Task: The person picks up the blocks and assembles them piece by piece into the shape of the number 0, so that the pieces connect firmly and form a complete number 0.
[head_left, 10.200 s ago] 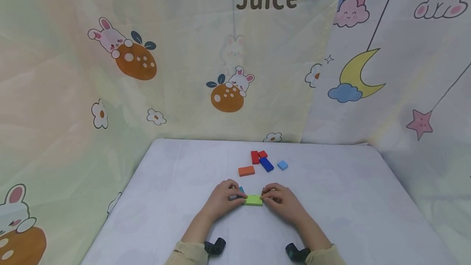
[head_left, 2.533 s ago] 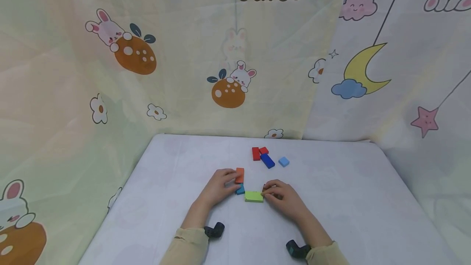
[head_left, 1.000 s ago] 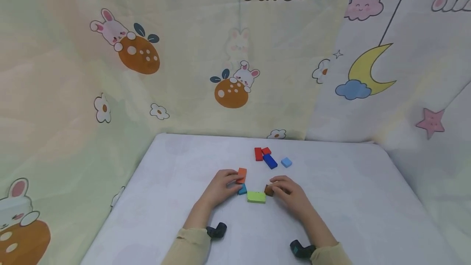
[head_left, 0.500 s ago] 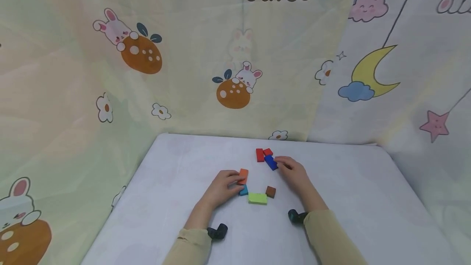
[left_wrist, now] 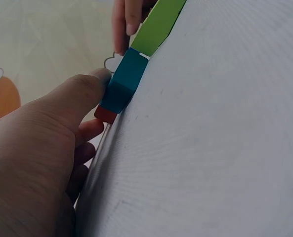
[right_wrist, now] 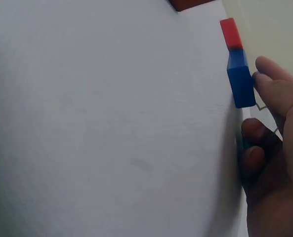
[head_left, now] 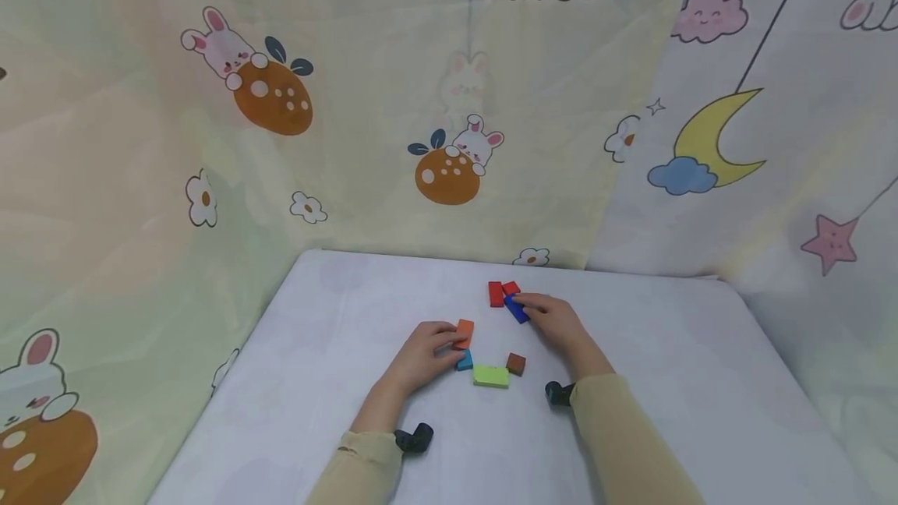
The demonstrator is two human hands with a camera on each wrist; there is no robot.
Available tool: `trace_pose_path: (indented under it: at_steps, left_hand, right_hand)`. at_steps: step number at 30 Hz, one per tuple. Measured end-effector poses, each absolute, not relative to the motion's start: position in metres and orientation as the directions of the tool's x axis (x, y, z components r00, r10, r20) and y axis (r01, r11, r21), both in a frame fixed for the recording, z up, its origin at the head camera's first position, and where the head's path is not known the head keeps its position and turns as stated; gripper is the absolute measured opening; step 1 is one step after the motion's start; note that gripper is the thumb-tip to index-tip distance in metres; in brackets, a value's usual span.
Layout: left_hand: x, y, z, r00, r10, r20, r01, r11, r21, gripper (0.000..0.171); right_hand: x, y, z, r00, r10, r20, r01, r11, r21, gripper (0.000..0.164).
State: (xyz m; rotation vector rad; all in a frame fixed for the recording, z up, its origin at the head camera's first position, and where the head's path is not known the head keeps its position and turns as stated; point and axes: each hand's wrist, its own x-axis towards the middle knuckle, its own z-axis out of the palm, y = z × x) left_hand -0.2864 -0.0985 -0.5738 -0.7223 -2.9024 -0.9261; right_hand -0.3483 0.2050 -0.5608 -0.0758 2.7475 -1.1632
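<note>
In the head view my left hand [head_left: 423, 357] holds an orange block [head_left: 464, 330] with its fingers, while its thumb rests against a teal block [head_left: 464, 361] just below it. The left wrist view shows the thumb along the side of the teal block [left_wrist: 125, 84]. My right hand [head_left: 557, 326] is at a dark blue block [head_left: 517, 310], index finger over its far end and thumb at its near side. A sliver of teal-blue [right_wrist: 245, 142] shows by the curled lower fingers in the right wrist view. The light blue block is otherwise hidden by this hand.
A lime green block [head_left: 491, 377] lies beside the teal one, with a brown block [head_left: 516, 365] at its right corner. Two red blocks, one longer [head_left: 496, 294] and one smaller [head_left: 511, 287], lie behind the dark blue block. A printed cloth [head_left: 365, 100] hangs behind the white table [head_left: 337, 294].
The orange block was turned and set against the teal one earlier. My right hand has left the brown block and moved up to the dark blue block. The left hand stays put.
</note>
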Motion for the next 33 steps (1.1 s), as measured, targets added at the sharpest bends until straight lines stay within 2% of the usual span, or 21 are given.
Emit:
trace_pose_path:
  at_steps: [5, 10, 15, 25, 33]
  left_hand:
    - [-0.287, -0.098, -0.574, -0.892, 0.428, 0.147, 0.434, 0.715, 0.548, 0.040]
    - [-0.287, -0.096, -0.575, -0.884, 0.438, 0.163, 0.453, 0.717, 0.530, 0.040]
    - [-0.288, -0.097, -0.574, -0.871, 0.445, 0.209, 0.484, 0.702, 0.522, 0.038]
    - [-0.287, -0.098, -0.576, -0.883, 0.433, 0.183, 0.460, 0.714, 0.528, 0.038]
    - [-0.287, -0.097, -0.575, -0.890, 0.425, 0.163, 0.443, 0.725, 0.528, 0.038]
  right_hand:
    - [-0.346, 0.202, -0.563, -0.988, -0.147, -0.039, -0.089, 0.765, -0.637, 0.030]
    - [-0.341, 0.202, -0.564, -0.989, -0.150, 0.008, -0.125, 0.790, -0.600, 0.030]
    - [-0.335, 0.201, -0.567, -0.989, -0.141, 0.037, -0.134, 0.779, -0.613, 0.029]
    - [-0.317, 0.198, -0.575, -0.993, -0.102, 0.066, -0.121, 0.738, -0.664, 0.025]
    - [-0.306, 0.192, -0.575, -0.994, -0.060, 0.086, -0.102, 0.750, -0.653, 0.023]
